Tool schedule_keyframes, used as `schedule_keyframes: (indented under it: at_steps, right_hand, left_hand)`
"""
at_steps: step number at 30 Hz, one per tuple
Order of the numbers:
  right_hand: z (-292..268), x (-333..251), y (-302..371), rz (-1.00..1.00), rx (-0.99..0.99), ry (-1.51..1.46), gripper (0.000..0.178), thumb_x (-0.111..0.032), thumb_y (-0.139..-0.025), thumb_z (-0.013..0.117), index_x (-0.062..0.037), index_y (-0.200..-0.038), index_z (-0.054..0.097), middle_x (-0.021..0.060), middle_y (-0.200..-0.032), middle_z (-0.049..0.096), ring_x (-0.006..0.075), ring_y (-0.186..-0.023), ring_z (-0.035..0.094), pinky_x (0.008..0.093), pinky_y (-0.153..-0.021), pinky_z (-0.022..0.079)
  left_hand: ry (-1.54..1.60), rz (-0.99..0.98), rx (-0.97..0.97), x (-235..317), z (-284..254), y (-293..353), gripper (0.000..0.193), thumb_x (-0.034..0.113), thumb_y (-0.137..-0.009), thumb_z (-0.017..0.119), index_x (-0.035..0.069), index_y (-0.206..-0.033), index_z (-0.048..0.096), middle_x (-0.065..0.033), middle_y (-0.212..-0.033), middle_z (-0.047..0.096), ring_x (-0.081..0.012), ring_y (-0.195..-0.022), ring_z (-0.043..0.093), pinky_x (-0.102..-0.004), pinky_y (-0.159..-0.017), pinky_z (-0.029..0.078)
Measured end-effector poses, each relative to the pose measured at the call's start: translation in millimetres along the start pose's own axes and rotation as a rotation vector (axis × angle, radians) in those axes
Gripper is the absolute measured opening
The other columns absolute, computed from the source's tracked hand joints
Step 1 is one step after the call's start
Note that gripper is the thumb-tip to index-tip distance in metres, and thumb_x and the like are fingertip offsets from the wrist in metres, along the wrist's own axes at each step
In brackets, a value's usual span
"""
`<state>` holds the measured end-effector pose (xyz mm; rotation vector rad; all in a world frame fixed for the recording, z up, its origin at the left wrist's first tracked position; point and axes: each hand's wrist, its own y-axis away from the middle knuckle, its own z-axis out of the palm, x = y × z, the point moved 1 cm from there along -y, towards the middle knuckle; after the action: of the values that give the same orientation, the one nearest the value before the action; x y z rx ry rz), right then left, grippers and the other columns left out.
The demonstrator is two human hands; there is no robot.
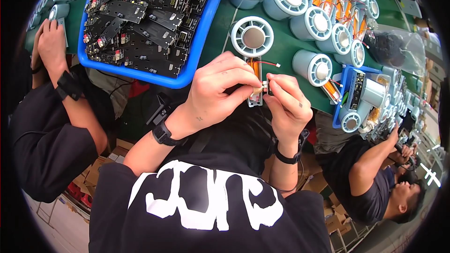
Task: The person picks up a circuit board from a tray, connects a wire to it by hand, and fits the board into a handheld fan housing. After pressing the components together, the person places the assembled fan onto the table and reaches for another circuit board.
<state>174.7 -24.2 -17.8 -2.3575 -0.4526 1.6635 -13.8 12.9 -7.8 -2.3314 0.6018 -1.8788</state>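
Observation:
In front of me a pale blue round housing (234, 40) with a spoked rim and grey disc centre lies on the table. Its handle points toward me and holds an orange battery (255, 67); a red lead ends in a small white plug (278, 65). Over the handle, my left hand (220, 84) is closed in a pinch, a yellowish bit at its fingertips. Opposite, my right hand (289, 105) pinches a thin dark piece that looks like a circuit board edge-on. Small white connectors (265, 85) show between both hands' fingertips; fingers hide the rest.
A blue tray (176, 82) piled with black circuit boards (140, 28) stands at left. Several pale blue housings (315, 24) with orange batteries fill the right side. Beyond them sit a clear plastic bag (398, 49) and a blue bin (336, 119). Co-workers sit on both sides.

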Motion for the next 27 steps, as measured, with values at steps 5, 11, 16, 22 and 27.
schedule_keyframes:
  at_steps: [5, 11, 16, 22, 27]
  right_hand:
    - [0.9, 0.9, -0.6, 0.000, -0.002, -0.002, 0.044, 0.017, -0.068, 0.073, 0.0037, -0.110, 0.072, 0.0203, -0.110, 0.072, 0.0325, -0.099, 0.068, 0.0386, -0.087, 0.055]
    - [1.7, 0.3, -0.6, 0.000, 0.026, 0.014, 0.045, 0.017, -0.067, 0.073, 0.0037, -0.110, 0.072, 0.0201, -0.110, 0.073, 0.0325, -0.099, 0.068, 0.0381, -0.087, 0.055]
    - [0.8, -0.2, 0.0, 0.002, 0.015, 0.015, 0.046, 0.018, -0.067, 0.073, 0.0032, -0.111, 0.073, 0.0199, -0.110, 0.073, 0.0324, -0.099, 0.068, 0.0378, -0.087, 0.055]
    - [0.5, 2.7, 1.3, 0.000, 0.014, -0.027, 0.047, 0.019, -0.067, 0.072, 0.0030, -0.111, 0.073, 0.0197, -0.109, 0.073, 0.0328, -0.098, 0.068, 0.0378, -0.087, 0.055]
    - [1.3, 1.8, 0.7, -0.019, 0.008, -0.041, 0.047, 0.019, -0.068, 0.072, 0.0032, -0.112, 0.072, 0.0196, -0.109, 0.073, 0.0330, -0.098, 0.068, 0.0380, -0.086, 0.055]
  left_hand:
    - [0.084, -0.090, 0.020, -0.4, 3.0, 3.6, 0.021, -0.012, -0.073, 0.073, 0.002, -0.088, 0.073, -0.0069, -0.085, 0.069, -0.0203, -0.077, 0.065, -0.0295, -0.065, 0.052]
    - [0.003, 0.024, -0.022, -0.6, -0.8, -0.5, 0.022, -0.013, -0.073, 0.073, 0.002, -0.089, 0.074, -0.0077, -0.085, 0.069, -0.0204, -0.076, 0.066, -0.0291, -0.065, 0.053]
    - [0.015, 0.014, -0.020, -0.2, 0.1, 0.1, 0.022, -0.013, -0.074, 0.073, 0.002, -0.089, 0.074, -0.0082, -0.085, 0.069, -0.0203, -0.076, 0.068, -0.0286, -0.065, 0.053]
    - [0.166, -0.132, 0.007, -0.1, 3.3, 3.4, 0.021, -0.014, -0.074, 0.073, 0.001, -0.089, 0.075, -0.0086, -0.087, 0.070, -0.0188, -0.077, 0.068, -0.0279, -0.066, 0.054]
    - [0.188, -0.130, 0.000, -0.8, 1.9, 3.0, 0.020, -0.014, -0.074, 0.073, 0.000, -0.089, 0.075, -0.0088, -0.087, 0.070, -0.0178, -0.077, 0.068, -0.0271, -0.066, 0.054]
